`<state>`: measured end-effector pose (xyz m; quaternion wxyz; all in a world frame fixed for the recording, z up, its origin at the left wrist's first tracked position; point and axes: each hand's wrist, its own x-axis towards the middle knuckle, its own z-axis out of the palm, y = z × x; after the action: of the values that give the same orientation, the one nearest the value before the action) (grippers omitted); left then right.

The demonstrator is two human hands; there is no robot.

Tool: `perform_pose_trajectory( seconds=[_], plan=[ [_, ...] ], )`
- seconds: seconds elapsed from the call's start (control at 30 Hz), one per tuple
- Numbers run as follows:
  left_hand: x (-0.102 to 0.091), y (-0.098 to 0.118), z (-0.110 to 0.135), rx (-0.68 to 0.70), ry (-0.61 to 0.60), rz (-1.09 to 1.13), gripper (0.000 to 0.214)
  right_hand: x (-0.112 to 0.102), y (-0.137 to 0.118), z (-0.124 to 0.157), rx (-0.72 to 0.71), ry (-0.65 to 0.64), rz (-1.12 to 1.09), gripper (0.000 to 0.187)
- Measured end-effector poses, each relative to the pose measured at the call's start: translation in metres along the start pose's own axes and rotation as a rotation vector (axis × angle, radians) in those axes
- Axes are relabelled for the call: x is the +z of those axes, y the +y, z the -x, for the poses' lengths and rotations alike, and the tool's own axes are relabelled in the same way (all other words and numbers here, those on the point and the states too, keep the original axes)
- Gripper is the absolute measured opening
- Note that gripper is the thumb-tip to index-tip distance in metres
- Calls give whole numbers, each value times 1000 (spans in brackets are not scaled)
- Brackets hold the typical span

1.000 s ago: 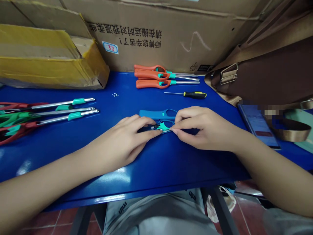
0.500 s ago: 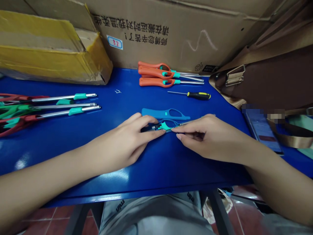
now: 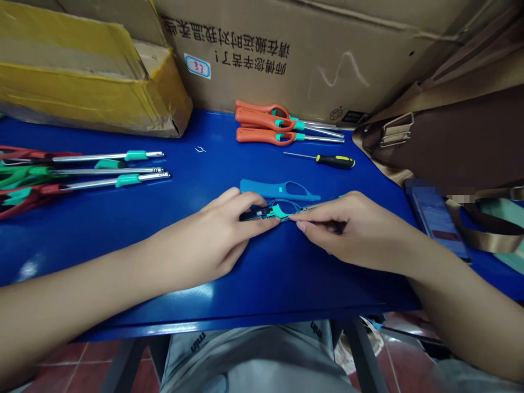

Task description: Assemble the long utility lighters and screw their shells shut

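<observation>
An opened blue stick lighter, with a bright green trigger and its inner parts showing, lies on the table under my two hands. My left hand grips its handle end, thumb and forefinger at the trigger. My right hand is closed over the front end, its fingertips at the edge beside the trigger. The metal tube is mostly hidden beneath the right fingers. Just behind lies the loose blue handle shell, a matching half with a finger loop.
Several orange stick lighters lie at the back, near a screwdriver. Red and green lighters lie at the left. A yellow-taped carton and a large cardboard box stand behind. A phone and brown bag are at the right.
My right thumb has drawn a little nearer the forefinger. Otherwise both hands stay on the lighter; the view has shifted slightly.
</observation>
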<state>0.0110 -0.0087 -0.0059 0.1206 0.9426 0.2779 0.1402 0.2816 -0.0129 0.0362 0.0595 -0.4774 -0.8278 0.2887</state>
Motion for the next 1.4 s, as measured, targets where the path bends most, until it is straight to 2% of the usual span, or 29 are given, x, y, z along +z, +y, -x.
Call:
perform_pose_trajectory(
  seconds=[1.2, 1.4],
  plan=[
    [0, 0, 1, 3, -2, -14, 53, -6, -8, 2, -55, 30, 83, 30],
    [0, -1, 1, 14, -4, -17, 53, -5, -8, 3, -81, 3, 103, 28]
  ],
)
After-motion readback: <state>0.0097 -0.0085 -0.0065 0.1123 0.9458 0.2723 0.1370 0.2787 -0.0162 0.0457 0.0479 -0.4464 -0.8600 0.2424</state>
